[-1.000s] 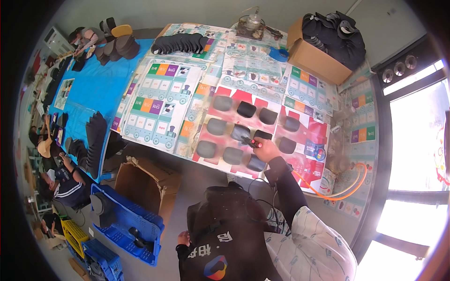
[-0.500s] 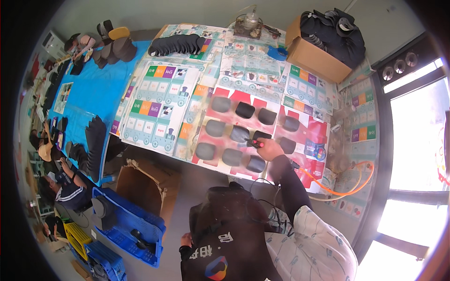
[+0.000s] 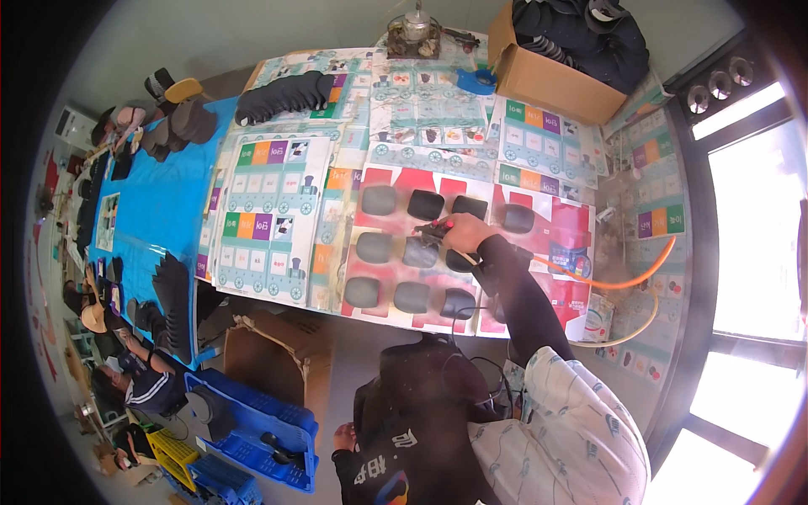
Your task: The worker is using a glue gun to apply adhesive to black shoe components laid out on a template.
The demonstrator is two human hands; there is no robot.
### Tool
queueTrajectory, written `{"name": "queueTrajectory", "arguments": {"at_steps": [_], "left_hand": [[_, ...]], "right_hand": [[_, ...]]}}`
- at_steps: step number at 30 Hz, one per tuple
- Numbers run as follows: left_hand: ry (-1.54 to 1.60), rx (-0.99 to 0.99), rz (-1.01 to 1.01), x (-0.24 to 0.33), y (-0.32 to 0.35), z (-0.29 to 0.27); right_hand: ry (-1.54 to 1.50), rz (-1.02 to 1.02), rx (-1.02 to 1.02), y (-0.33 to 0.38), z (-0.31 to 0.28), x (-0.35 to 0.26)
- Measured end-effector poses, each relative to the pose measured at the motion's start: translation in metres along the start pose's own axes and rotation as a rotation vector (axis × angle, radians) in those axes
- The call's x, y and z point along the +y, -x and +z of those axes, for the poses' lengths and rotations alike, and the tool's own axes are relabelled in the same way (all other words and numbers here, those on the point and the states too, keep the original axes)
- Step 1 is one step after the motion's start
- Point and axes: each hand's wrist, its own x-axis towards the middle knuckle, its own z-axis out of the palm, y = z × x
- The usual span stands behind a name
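My right hand [image 3: 467, 233] is closed around a spray gun [image 3: 434, 229] with red parts, held over a red printed sheet [image 3: 366, 316]. Rows of dark, rounded flat pieces lie on that sheet. The gun's front is just beyond the middle piece [image 3: 420, 252], between it and a black piece [image 3: 426, 204] in the far row. My forearm covers part of the pieces on the right. An orange hose [image 3: 627, 282] trails off to the right. Low beside my dark apron [image 3: 404, 421], my left hand [image 3: 345, 436] hangs away from the table, its fingers too small to read.
Printed sheets [image 3: 268, 215] cover the table left of the pieces. Stacked dark pieces [image 3: 286, 98] lie at the back, near blue tape [image 3: 477, 81] and a cardboard box [image 3: 555, 88] of dark pieces. Blue crates [image 3: 252, 438] stand at lower left. People sit along a blue table [image 3: 164, 202].
My right hand has moved the spray gun farther across the sheet, from the near right of the middle piece to its far edge. The whole view has shifted slightly.
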Motion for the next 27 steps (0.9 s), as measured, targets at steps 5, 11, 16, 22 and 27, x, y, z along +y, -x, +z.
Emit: {"name": "queueTrajectory", "arguments": {"at_steps": [5,11,16,22,27], "left_hand": [[-0.005,-0.009,0.081,0.020,-0.001,0.008],[-0.386,0.053,0.212,0.046,0.005,0.024],[-0.179,0.093,0.046,0.069,0.010,0.034],[-0.194,0.116,0.033,0.089,0.005,0.042],[-0.364,0.113,0.238,0.074,-0.009,0.036]], "right_hand": [[-0.049,0.044,-0.109,-0.030,-0.009,0.002],[0.025,0.037,-0.153,-0.056,-0.005,0.018],[-0.002,0.067,-0.141,-0.067,-0.009,0.023],[-0.091,0.172,-0.333,-0.069,-0.020,0.021],[0.050,0.052,-0.194,-0.077,0.001,0.045]]}}
